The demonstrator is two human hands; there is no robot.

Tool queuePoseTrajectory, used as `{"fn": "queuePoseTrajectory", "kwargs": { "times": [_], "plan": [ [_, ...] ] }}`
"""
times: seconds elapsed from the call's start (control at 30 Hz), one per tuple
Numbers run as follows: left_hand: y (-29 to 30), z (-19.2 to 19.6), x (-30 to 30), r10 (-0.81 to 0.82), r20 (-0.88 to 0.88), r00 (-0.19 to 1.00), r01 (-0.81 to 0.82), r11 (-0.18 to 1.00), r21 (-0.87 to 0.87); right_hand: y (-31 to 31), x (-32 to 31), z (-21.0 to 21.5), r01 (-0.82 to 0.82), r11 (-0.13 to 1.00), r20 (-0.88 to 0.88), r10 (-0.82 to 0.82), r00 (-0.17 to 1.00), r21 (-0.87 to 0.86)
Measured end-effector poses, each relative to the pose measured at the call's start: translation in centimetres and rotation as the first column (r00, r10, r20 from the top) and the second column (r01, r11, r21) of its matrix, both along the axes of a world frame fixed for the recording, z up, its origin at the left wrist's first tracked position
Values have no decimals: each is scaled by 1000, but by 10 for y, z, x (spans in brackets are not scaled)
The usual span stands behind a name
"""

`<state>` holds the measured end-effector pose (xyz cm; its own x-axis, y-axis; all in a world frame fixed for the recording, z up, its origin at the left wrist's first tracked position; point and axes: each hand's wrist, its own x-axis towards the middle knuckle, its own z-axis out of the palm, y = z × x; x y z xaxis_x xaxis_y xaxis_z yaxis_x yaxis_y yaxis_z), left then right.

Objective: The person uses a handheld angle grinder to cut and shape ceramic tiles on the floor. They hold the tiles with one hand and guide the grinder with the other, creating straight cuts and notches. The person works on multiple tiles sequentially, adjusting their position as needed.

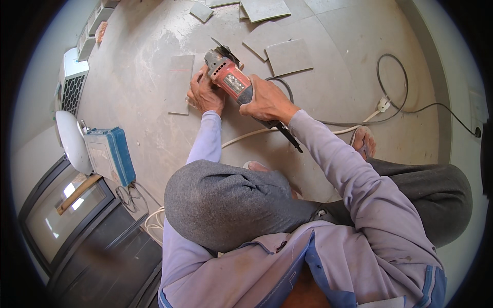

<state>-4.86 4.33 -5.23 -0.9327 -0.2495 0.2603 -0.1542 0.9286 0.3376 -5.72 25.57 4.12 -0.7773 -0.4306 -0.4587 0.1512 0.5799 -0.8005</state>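
A red and grey angle grinder (232,78) sits low over the floor, its disc end pointing away from me. My right hand (266,101) grips its body near the rear, where a black cord (287,136) leaves it. My left hand (204,95) rests against the front of the grinder and on the right edge of a grey rectangular tile (179,84) lying flat on the dusty concrete floor (144,77). A thin red line crosses the tile near its far end.
Several loose grey tiles (287,55) lie on the floor beyond the grinder. A white extension cord and black cable (382,105) curve at right. A blue and grey tool case (110,154) and a dark glass-fronted cabinet (67,210) stand at left. My sandalled foot (363,142) is at right.
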Motion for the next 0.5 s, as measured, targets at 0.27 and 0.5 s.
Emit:
{"fn": "queuePoseTrajectory", "kwargs": {
  "times": [0.27,0.5],
  "plan": [
    [6,4,0,65,38,997,-64,998,-7,2,6,-4,8,1000,-11,-8,1000,10],
    [-2,-4,1,71,51,996,-69,996,-50,6,12,1,8,1000,-18,-7,1000,24]
  ]
}}
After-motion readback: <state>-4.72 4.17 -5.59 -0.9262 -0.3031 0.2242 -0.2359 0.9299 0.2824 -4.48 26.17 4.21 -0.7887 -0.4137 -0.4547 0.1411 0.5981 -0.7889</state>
